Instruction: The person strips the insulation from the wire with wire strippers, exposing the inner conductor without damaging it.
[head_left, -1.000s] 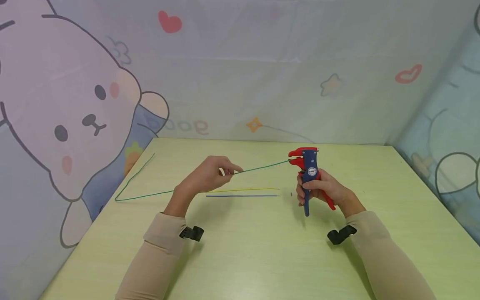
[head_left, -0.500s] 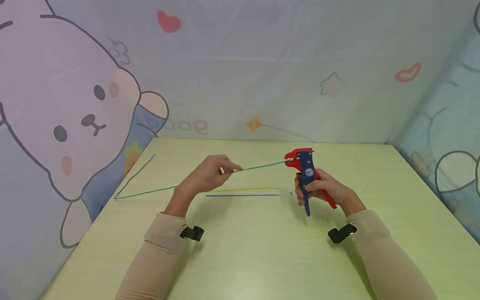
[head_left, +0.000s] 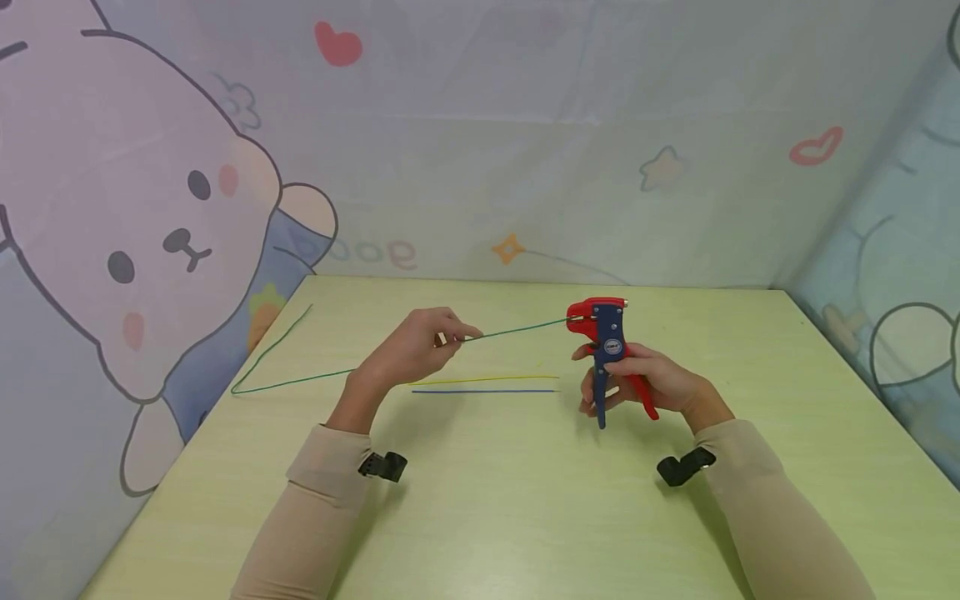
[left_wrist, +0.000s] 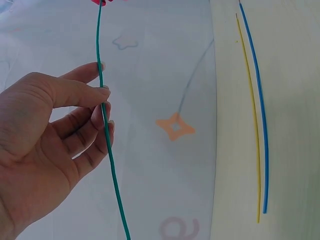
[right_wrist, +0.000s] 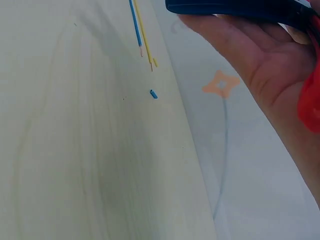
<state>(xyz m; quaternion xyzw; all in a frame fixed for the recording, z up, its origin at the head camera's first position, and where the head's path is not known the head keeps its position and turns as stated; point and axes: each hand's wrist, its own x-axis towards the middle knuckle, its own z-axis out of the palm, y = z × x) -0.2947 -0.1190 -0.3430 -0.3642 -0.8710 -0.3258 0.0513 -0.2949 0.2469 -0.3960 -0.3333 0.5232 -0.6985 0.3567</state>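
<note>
- Fingers of the left hand (head_left: 408, 354) are curled, with thumb and forefinger pinching the green wire (head_left: 517, 331) above the desk (head_left: 480, 517); the left wrist view shows the wire (left_wrist: 102, 107) passing between those fingertips.
- From that pinch the green wire runs right to the red head of the wire stripper (head_left: 603, 337), where its end meets the jaws; whether they clamp it cannot be told.
- Leftward the same wire drops to the desk, runs to a sharp bend near the left edge, then heads toward the far left corner.
- Right hand (head_left: 645, 383) grips the stripper upright, loosely, fingers round the blue handle, the red handle against the palm (right_wrist: 270, 65).
- Yellow wire (head_left: 487, 381) and blue wire (head_left: 483, 391) lie side by side, flat on the desk between the two hands, below the raised green wire.
- A tiny blue scrap of insulation (right_wrist: 153, 94) lies on the desk just beyond their stripped ends.
</note>
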